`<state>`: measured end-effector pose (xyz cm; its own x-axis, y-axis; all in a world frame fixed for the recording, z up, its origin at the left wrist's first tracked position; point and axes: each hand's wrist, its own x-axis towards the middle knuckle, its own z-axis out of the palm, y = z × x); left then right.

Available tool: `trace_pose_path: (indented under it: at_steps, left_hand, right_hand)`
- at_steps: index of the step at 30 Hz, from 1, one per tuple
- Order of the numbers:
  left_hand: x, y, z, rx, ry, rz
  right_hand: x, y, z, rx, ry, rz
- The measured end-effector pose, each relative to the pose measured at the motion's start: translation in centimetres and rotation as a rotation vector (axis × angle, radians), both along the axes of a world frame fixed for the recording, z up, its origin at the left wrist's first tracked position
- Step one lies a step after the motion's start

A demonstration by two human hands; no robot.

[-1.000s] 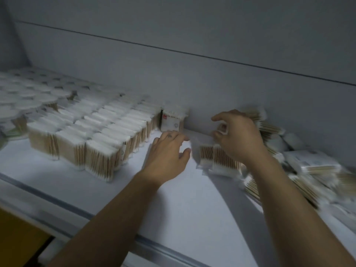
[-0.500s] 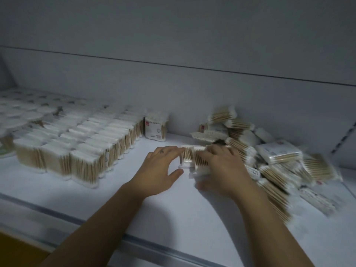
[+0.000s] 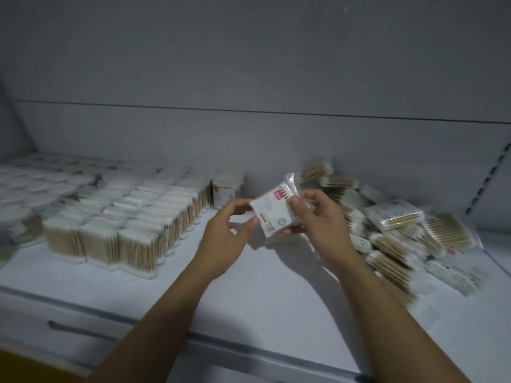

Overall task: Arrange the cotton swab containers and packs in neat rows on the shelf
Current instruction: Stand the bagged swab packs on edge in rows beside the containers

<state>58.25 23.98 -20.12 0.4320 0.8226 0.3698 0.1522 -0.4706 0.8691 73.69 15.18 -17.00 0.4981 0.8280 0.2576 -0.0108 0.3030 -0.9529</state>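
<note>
The white shelf [image 3: 276, 305] carries tidy rows [image 3: 132, 217] of upright packs on its left and a loose pile [image 3: 401, 239] on its right, with bare space between. Above that gap the right hand [image 3: 323, 225] clamps thumb and fingers round one pack [image 3: 276, 214], while the left hand [image 3: 229, 239] pinches its near edge. To do this well, I'd turn it upright, label facing like the lone pack [image 3: 226, 193], and set it flush beside that.

White swab pack [image 3: 272, 214] tilted aloft between upright rows [image 3: 124, 217] and loose pile [image 3: 395, 233]
</note>
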Motion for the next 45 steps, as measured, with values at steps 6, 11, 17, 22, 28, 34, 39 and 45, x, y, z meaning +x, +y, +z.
trace_pose_path:
  at_steps: [6,11,17,22,28,34,39,45]
  left_hand:
    - [-2.7,0.6,-0.2,-0.154,-0.056,0.005]
    - [-5.2,1.4,-1.2,0.156,0.48,0.115]
    - [-4.1,2.6,-1.1,0.344,0.762,0.114]
    - [-4.0,3.6,-2.2,0.328,0.741,0.143]
    - [-4.2,3.9,-2.0,0.289,0.678,0.153]
    - [-4.0,4.2,-2.6,0.285,0.715,0.131]
    - [-3.7,4.3,-2.8,0.295,0.697,0.117]
    - [-3.8,4.1,-2.5,0.36,0.606,0.045]
  right_hand:
    - [-0.9,0.8,-1.1,-0.053,-0.05,0.084]
    - [-1.8,2.8,-1.9,-0.148,-0.361,-0.249]
    - [-3.4,5.8,-1.0,-0.302,-0.677,-0.358]
    - [-4.1,10.1,-0.1,-0.401,-0.904,-0.368]
    - [-5.0,15.1,0.3,-0.428,-1.106,-0.355]
    - [-6.1,16.1,-1.9,-0.342,-1.377,-0.518]
    - [-5.5,15.3,-0.6,-0.49,-1.453,-0.366]
    - [-5.0,10.8,-0.1,-0.515,-1.471,-0.355]
